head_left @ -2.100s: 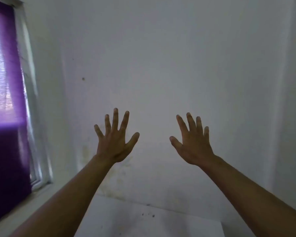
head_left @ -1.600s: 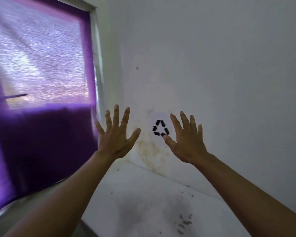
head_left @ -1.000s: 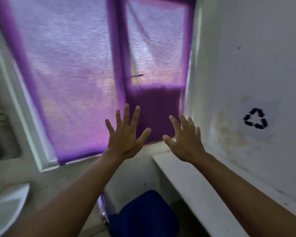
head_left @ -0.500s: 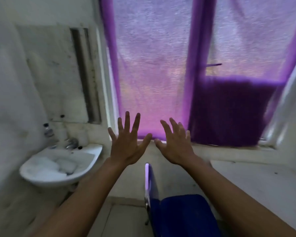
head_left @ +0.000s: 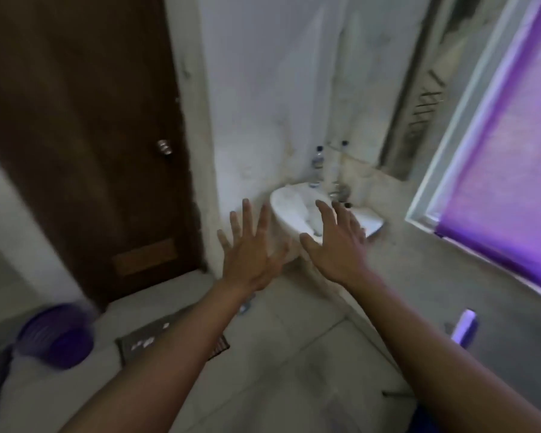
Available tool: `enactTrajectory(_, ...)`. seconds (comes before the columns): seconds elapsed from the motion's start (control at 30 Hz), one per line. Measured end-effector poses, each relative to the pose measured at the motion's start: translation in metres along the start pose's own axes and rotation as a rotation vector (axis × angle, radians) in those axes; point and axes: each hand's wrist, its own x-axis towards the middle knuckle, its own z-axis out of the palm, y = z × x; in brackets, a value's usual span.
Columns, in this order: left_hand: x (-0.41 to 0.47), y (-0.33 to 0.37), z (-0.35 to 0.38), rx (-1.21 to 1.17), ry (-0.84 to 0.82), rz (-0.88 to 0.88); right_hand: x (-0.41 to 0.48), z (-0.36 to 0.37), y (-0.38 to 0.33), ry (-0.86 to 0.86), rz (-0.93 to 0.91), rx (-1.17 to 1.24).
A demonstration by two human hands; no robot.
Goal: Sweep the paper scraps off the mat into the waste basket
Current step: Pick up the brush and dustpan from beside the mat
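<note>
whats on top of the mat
A few white paper scraps lie on the mat. The left forearm covers its right part, so anything there is hidden.

cam: head-worn, single | faces: forward and down into room corner | range: sink (head_left: 280, 196) near; floor (head_left: 294, 370) below

The person's left hand (head_left: 250, 254) and right hand (head_left: 334, 251) are both bare. The forearms are uncovered too, as far up as shows.
</note>
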Motion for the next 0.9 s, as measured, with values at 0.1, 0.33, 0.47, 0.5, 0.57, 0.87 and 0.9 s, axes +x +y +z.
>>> enactTrajectory(0.1,-0.014,-0.069,-0.015,0.049,0.024,-0.151,0.012,0.050,-0.050,-0.097,-0.095,0.049)
enactTrajectory(0.33,-0.038,-0.200,-0.051,0.117,0.028,-0.384,0.032,0.154,-0.152,-0.265,-0.244,0.074)
enactTrajectory(0.47,-0.048,-0.253,-0.055,0.127,0.000,-0.448,0.033,0.206,-0.183,-0.352,-0.267,0.084)
enactTrajectory(0.5,-0.049,-0.263,-0.054,0.115,-0.006,-0.468,0.033,0.219,-0.188,-0.375,-0.268,0.085)
enactTrajectory(0.57,-0.053,-0.280,-0.050,0.104,-0.015,-0.518,0.034,0.240,-0.195,-0.418,-0.271,0.078)
enactTrajectory(0.87,-0.061,-0.368,0.045,0.107,-0.061,-0.700,0.041,0.382,-0.177,-0.581,-0.256,0.119)
enactTrajectory(0.9,-0.066,-0.381,0.062,0.097,-0.069,-0.705,0.038,0.403,-0.169,-0.597,-0.245,0.126)
